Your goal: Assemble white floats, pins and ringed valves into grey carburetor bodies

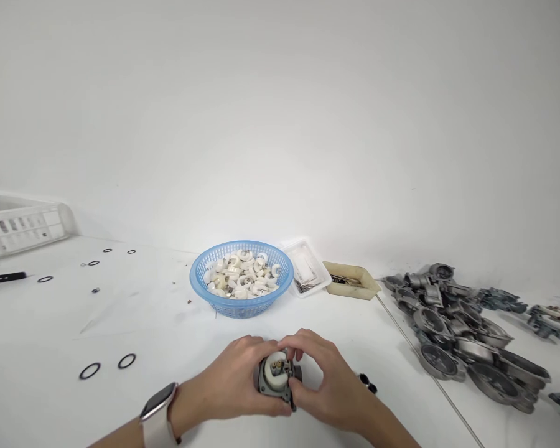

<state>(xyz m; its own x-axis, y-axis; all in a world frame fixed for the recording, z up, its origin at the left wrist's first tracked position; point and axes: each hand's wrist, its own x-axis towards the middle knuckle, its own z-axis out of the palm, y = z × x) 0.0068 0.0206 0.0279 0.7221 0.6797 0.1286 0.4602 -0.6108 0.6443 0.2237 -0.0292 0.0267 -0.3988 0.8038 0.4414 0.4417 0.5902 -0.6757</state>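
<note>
A grey metal carburetor (274, 381) is held over the table, its underside facing up. A white plastic float (271, 369) curves around brass parts in its middle. My left hand (236, 381) is wrapped round the carburetor's left side, thumb along the near edge. My right hand (329, 384) closes on its right side, with thumb and index finger at the float's hinge side. Whether a small pin sits between those fingertips is hidden. Beyond my hands, a blue basket (242, 308) holds many white floats (245, 274).
A clear tray (308, 264) with thin metal pins and a cream tray (354, 283) stand by the wall. Metal carburetor bodies (452, 330) are heaped at right beside a thin rod (429, 370). Black rings (89, 371) lie at left, near a white crate (28, 227).
</note>
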